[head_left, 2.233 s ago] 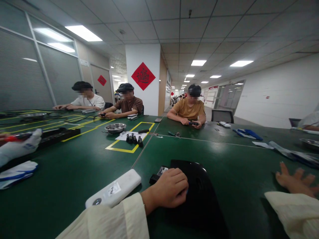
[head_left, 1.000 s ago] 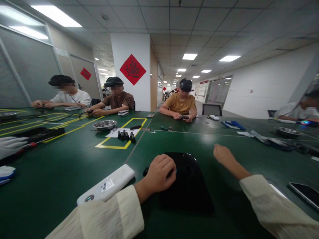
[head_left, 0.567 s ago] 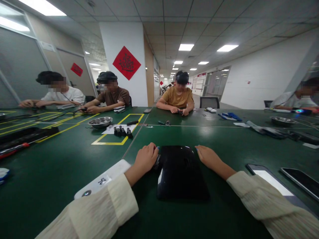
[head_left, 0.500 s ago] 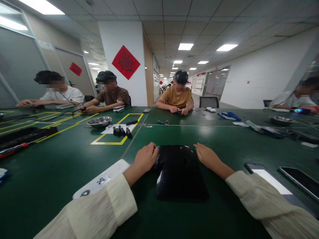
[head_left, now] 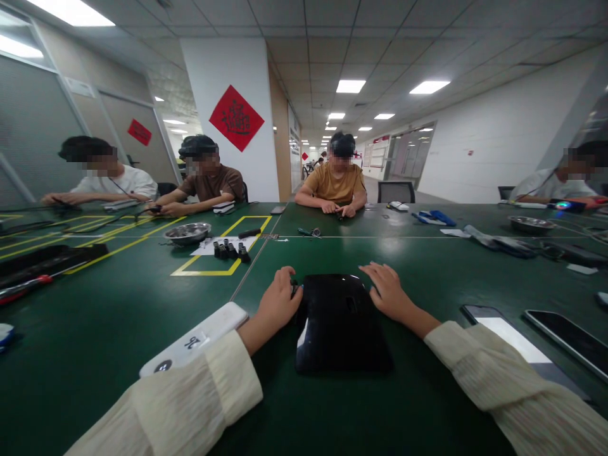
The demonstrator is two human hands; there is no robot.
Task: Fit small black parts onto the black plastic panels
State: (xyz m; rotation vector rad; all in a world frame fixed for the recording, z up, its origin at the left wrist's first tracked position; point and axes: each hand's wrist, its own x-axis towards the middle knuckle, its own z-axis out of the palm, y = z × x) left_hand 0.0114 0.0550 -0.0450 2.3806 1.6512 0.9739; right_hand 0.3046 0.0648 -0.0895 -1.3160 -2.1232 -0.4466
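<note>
A glossy black panel (head_left: 339,329) with slightly rounded corners and a small dark recess near its upper right lies on the green table between my hands. My left hand (head_left: 278,297) is at its upper left edge, fingers raised and loosely bent, thumb close to the edge. A small dark part shows between these fingers and thumb; its kind is unclear. By the upper right edge, my right hand (head_left: 389,294) has its fingers stretched and spread, thumb beside the panel. I cannot tell whether the right thumb touches it.
A white phone-like device (head_left: 194,342) lies by my left forearm. Two phones are on the right, one with a lit screen (head_left: 510,342). Ahead are black cylindrical parts (head_left: 231,250), a metal bowl (head_left: 187,234) and pliers (head_left: 308,232). Several people sit around the table.
The fingers of both hands have lifted and loosened at the panel's sides. My right hand has spread its fingers and shifted slightly left. The view has tilted slightly.
</note>
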